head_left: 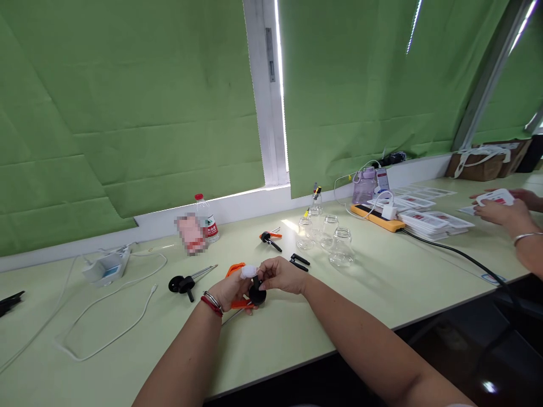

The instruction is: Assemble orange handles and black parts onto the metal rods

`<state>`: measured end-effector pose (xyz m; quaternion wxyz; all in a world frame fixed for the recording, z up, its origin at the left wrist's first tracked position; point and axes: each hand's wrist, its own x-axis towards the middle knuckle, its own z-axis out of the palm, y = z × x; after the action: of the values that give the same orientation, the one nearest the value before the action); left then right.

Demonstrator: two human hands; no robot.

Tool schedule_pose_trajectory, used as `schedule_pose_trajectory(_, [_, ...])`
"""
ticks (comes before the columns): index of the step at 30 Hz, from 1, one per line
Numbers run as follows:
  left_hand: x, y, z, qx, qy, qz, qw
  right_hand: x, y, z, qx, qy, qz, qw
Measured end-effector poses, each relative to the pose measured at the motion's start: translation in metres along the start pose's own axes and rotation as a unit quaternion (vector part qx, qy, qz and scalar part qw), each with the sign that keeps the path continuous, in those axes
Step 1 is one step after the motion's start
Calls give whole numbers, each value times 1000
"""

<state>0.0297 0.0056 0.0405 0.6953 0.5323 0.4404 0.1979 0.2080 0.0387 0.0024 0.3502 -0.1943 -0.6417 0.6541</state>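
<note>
Clear glass jars (341, 249); pen-like sticks in rear ones; hands (254, 282) together, clamped on black-orange tool (257, 294)

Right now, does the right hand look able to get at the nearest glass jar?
Probably yes: only low black pieces lie between the right hand and the jar, and nothing tall blocks that path. The hand is pinching the black part, though, so it would likely have to let go first.

A pink item (192, 233) is pixelated; a black object (11, 303) is cut off.
</note>
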Motion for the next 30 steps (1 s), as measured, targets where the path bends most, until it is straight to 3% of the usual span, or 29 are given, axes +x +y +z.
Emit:
schedule_pose_trajectory(13, [-6,2,4,14,-11,8,1000,0,1,-1,2,-3,-10,1000])
schedule_pose_trajectory(20, [-7,2,7,21,16,16,1000,0,0,0,6,7,-15,1000])
schedule_pose_trajectory(26, [-16,15,13,117,141,95,979,-1,-5,0,-12,49,-27,998])
schedule_pose_trajectory(28, [-18,18,15,198,201,152,947,-2,-7,0,-31,48,-28,998])
schedule_pose_trajectory(30, [-17,17,17,302,278,208,888,-3,-8,0,-34,25,-28,999])
